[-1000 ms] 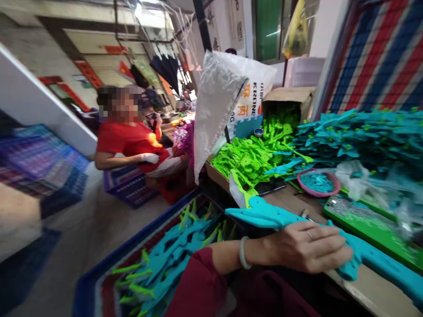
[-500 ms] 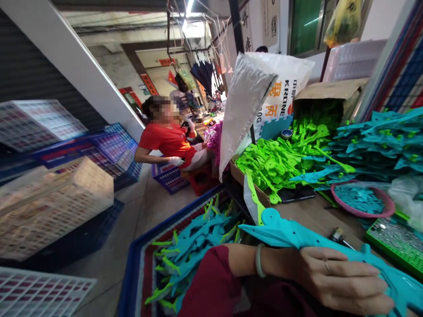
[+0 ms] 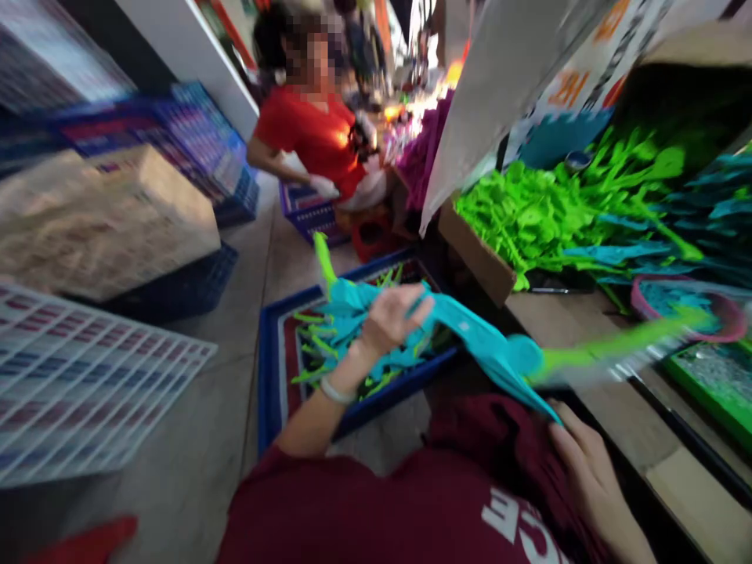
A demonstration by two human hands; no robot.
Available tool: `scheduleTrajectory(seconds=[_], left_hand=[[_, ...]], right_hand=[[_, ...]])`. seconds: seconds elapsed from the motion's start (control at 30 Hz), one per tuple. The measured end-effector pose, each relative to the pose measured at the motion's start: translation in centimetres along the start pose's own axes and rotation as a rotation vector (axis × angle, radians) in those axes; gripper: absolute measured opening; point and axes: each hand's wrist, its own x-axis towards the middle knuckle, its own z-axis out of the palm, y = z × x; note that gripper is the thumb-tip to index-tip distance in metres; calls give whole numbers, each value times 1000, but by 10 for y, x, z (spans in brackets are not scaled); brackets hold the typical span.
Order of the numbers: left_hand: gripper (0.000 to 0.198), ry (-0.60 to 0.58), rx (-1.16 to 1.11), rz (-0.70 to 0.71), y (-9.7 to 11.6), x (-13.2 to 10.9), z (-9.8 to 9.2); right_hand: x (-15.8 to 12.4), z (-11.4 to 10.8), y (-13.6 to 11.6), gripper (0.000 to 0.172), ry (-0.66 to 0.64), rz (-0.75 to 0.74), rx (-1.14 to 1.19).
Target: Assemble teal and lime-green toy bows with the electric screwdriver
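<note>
Fingers of my left hand (image 3: 396, 317), with a pale bracelet at the wrist, are wrapped round a long teal plastic part (image 3: 482, 337) with lime-green arms at both ends. It is held aslant over a blue-rimmed crate (image 3: 270, 376). One green arm, blurred and with a clear edge, reaches right over the bench. My right hand (image 3: 593, 462) lies low at the right, its stretched fingers by the part's pointed lower tip; whether they touch it is unclear. Inside the crate lie several similar teal and green parts (image 3: 317, 345).
Lime-green parts (image 3: 529, 211) fill a cardboard box (image 3: 479, 247) on the bench. Beyond are a pink basket (image 3: 640, 294) of small teal pieces and a green tray (image 3: 710, 384). A white crate (image 3: 106, 376) stands left. A person in red (image 3: 314, 129) sits ahead.
The view has tipped down. My left hand has carried the teal part from the bench side leftward over the crate. My right hand has come into view.
</note>
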Motion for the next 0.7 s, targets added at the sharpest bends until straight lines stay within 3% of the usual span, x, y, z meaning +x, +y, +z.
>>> scheduleTrajectory(seconds=[0.07,0.13,0.2,0.3,0.4,0.53,0.6,0.7], left_hand=[[31,-63,71,-349,-53,-35,-2],[36,-106,127,-552,-91,-72,-1],[40,-197,192,-724,-111,-103,4],[42,-320,199,-822,-111,-134,31],[47,-498,123,-817,-84,-151,76],[44,-727,-18,-724,-20,-152,149],[44,-789,-85,-610,21,-142,179],[43,-838,-202,-329,84,-114,210]], right_hand=[[4,15,8,31,-156,114,68],[3,26,18,29,-276,210,107],[-5,33,32,28,-334,254,91],[-29,40,60,30,-346,245,-54],[-60,45,91,32,-343,224,-286],[-86,44,115,25,-375,363,-451],[-89,37,111,22,-389,472,-479],[-88,21,86,22,-422,598,-486]])
